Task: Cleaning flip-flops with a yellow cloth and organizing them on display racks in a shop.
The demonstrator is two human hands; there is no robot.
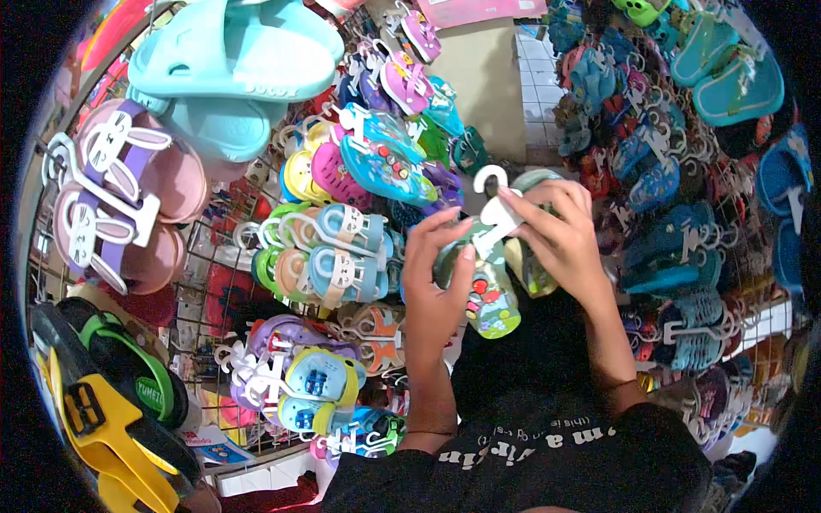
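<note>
A pair of green patterned children's clogs [494, 314] with small red charms is held up before my chest. My right hand [555, 224] grips the white plastic hanger [500, 215] at its upper part, below the hook, between thumb and fingers. My left hand [442, 276] is curved around the left side of the clogs, its thumb near the lower end of the hanger; how firmly it holds them cannot be told. The second clog is partly hidden behind my right hand.
Wire racks on both sides hold many hanging sandals, among them bunny-face sandals [170, 179], large mint slides [288, 58], blue-and-tan sandals [346, 224] and teal clogs [737, 83]. Black-and-yellow sandals [122, 442] hang at the lower left. A pale panel [481, 83] stands ahead.
</note>
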